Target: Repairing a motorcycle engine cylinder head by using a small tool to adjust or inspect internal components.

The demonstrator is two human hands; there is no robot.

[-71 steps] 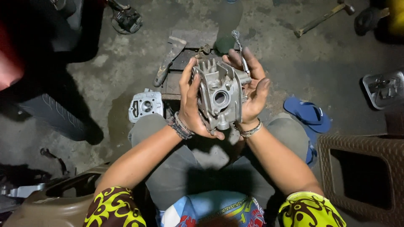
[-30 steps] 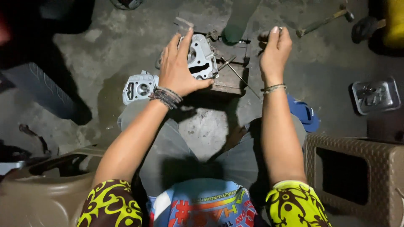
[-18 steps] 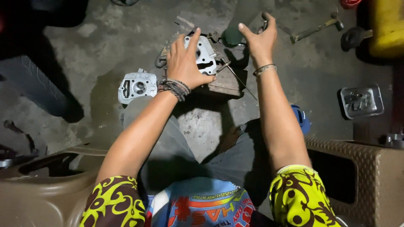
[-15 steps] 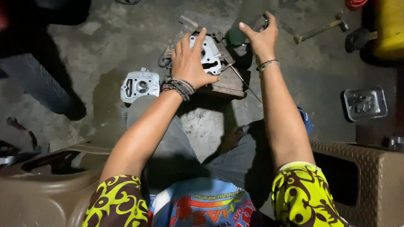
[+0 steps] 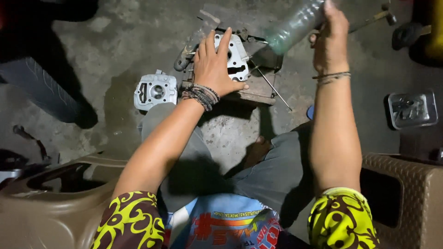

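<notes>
The cylinder head (image 5: 236,57) lay flat on a wooden block (image 5: 258,90) at far centre, pinned under the spread, flat left hand (image 5: 213,67), apparently to keep it steady. The right hand (image 5: 330,34) gripped a clear plastic bottle (image 5: 295,23), tilted mouth-down towards that casting. A second cylinder head (image 5: 155,91) sat left, untouched; a metal cover (image 5: 412,109) lay right. No labels were legible.

Few packages show. A clear, ribbed plastic bottle (image 5: 295,25) with a greenish tint is tilted near the top edge, gripped at its upper end by the right hand (image 5: 330,34). A yellow container (image 5: 436,27) stands at the far right edge, only partly in view. No labels, signs or screens can be made out.
</notes>
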